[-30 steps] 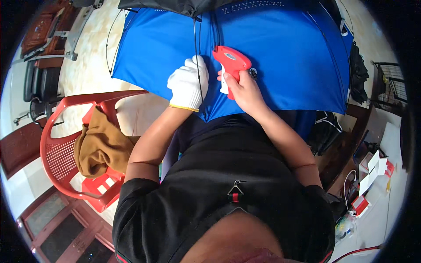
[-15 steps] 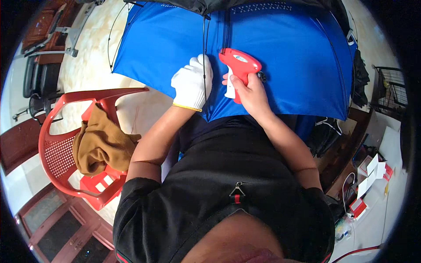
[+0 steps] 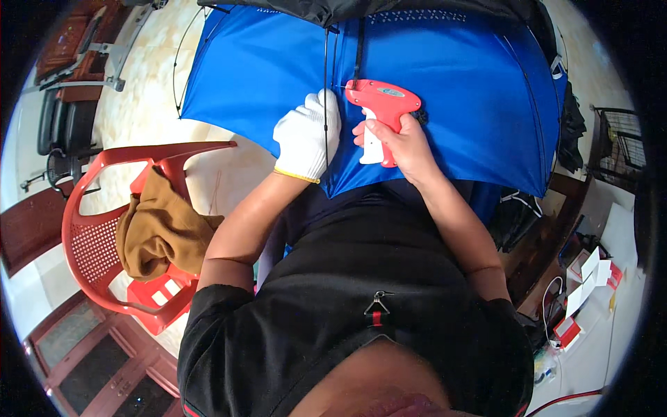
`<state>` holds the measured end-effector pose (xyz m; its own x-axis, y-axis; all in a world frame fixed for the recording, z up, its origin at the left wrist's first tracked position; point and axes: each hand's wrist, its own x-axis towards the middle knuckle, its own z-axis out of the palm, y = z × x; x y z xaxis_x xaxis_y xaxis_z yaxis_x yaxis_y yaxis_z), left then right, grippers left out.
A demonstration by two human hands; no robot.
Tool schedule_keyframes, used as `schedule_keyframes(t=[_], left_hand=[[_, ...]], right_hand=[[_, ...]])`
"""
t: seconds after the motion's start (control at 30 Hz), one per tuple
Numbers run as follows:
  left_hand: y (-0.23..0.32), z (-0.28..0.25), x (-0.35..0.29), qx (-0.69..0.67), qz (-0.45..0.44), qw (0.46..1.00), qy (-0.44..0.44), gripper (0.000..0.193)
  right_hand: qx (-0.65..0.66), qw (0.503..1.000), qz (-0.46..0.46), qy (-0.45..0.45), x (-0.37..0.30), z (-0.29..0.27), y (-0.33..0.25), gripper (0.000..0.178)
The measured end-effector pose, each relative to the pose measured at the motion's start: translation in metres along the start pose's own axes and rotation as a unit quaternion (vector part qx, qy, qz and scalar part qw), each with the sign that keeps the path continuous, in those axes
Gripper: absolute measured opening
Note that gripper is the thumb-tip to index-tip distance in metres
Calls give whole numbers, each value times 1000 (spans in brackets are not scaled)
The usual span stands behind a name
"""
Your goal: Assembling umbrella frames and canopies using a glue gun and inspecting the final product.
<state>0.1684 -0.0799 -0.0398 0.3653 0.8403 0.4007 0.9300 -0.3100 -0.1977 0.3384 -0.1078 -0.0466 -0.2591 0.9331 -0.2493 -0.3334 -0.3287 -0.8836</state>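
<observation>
A blue umbrella is spread before me, with thin dark ribs running across it. In a white knit glove with a yellow cuff edge, my left hand is closed on its fabric at a seam, behind a thin rib. What lies under the curled fingers is hidden. Bare, my right hand wraps round the handle of a red and white tagging gun. The gun points left, and its thin needle tip reaches the blue fabric by the seam, just above and right of the glove.
On the left stands a red plastic chair with a brown cloth draped over it. Black fabric edges the umbrella at the far side. At the right, a white surface bears small boxes and a cable.
The tagging gun has turned in my right hand, showing more of its side, and its nose has shifted slightly left and down. My left hand has moved only slightly.
</observation>
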Motion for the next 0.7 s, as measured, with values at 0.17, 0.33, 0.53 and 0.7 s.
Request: schedule_keyframes(t=[0.17,0.33,0.53,0.7], left_hand=[[4,-6,1,-3,3,1000,-9,8],[4,-3,-1,-29,-17,999,-12,12],[3,-6,-4,-64,8,998,-9,11],[7,-11,-2,-33,17,998,-50,4]], right_hand=[[4,1000,0,-5,0,0,1,24],[6,1000,0,1,-3,1,1,25],[7,1000,10,4,-2,5,-2,21],[73,997,27,-15,4,2,11,16]])
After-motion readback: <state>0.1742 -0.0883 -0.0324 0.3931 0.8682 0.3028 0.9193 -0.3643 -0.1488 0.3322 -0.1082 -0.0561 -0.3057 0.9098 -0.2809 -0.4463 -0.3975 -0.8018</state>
